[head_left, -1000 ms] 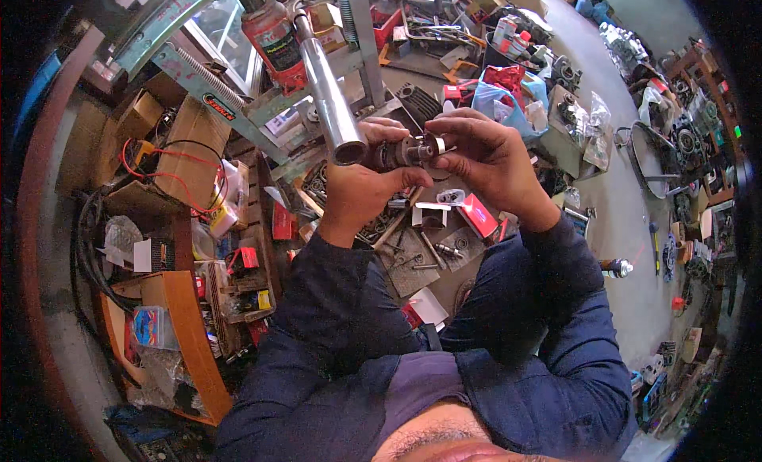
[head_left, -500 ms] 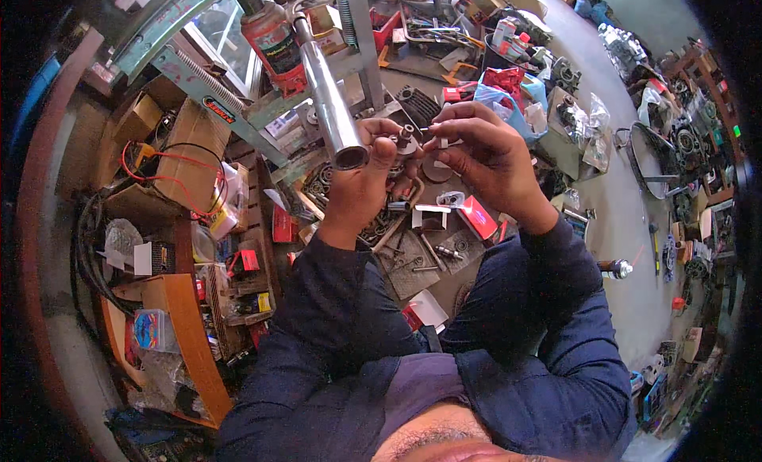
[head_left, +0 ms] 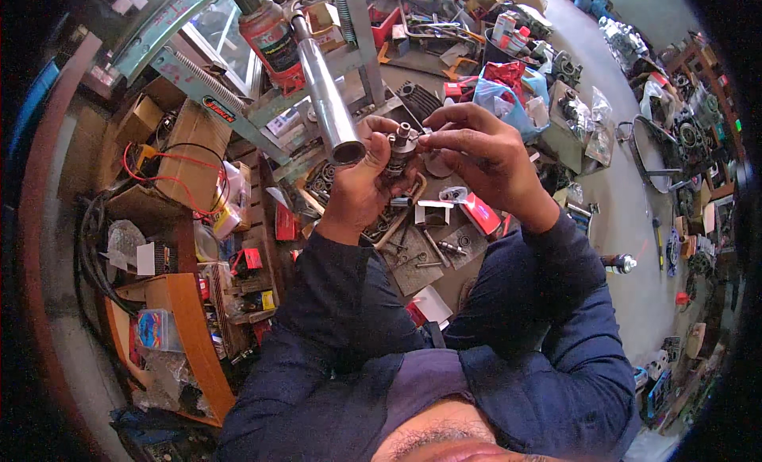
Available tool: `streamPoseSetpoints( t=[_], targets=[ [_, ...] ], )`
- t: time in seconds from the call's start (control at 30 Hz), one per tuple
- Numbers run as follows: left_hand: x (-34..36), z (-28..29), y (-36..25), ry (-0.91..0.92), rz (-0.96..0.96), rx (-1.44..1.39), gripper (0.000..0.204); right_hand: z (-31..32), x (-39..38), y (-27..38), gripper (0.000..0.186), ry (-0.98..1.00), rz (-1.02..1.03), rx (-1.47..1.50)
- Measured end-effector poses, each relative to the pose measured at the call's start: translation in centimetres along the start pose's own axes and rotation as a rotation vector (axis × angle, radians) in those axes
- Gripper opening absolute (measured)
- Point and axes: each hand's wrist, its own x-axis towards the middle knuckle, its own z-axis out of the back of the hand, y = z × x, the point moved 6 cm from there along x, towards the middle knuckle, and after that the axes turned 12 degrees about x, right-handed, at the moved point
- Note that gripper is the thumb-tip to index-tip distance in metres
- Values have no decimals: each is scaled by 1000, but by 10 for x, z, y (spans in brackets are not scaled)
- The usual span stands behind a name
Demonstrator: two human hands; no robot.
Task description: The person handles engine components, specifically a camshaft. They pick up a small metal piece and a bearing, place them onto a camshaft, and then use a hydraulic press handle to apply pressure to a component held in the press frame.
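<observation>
My left hand [head_left: 355, 194] is closed around a round, stepped metal machine part [head_left: 402, 147] with a short hollow shaft sticking up. Over at its right side, my right hand [head_left: 486, 150] has thumb and fingers pinched together close to the part's edge. Whatever sits between those right fingertips is too small to make out. A shiny metal tube [head_left: 325, 97], likely a press handle, slants down in front of my left hand, its open end beside the thumb. Under both hands lie loose bolts and metal pieces [head_left: 432, 252] on a flat sheet.
At upper left stands a green-grey press frame [head_left: 278, 105] carrying a red bottle [head_left: 270, 41]. Cardboard boxes [head_left: 190, 144] and an orange wooden crate [head_left: 190, 335] are on the left. Red-and-white small boxes [head_left: 480, 213] lie below my hands. A blue plastic bag [head_left: 512, 109] sits beyond my right hand.
The metal part in my left hand has tilted, showing more of its stepped side. My right fingers have shifted slightly and stay near its right edge. The view has moved a little.
</observation>
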Motion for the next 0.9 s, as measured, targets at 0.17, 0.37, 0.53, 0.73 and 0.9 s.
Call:
streamPoseSetpoints(
  t=[0.17, 0.37, 0.53, 0.73, 0.9],
  targets=[
    [-3, 1, -2, -20, 42, 75, 49, 0, 1, 4, 31, 32, 44, -58],
    [-2, 2, 2, 25, 7, 80, 54, -1, 2, 13, 47, -7, 44, -146],
    [-4, -1, 0, 1, 10, 122, 47, 1, -1, 9, 62, -68, -106, 27],
    [-3, -3, -2, -46, -30, 235, 39, 1, -4, 7, 63, -46, -80, -2],
    [-5, 0, -3, -70, -58, 302, 36, -1, -2, 10, 63, -39, -116, 18]
  ],
)
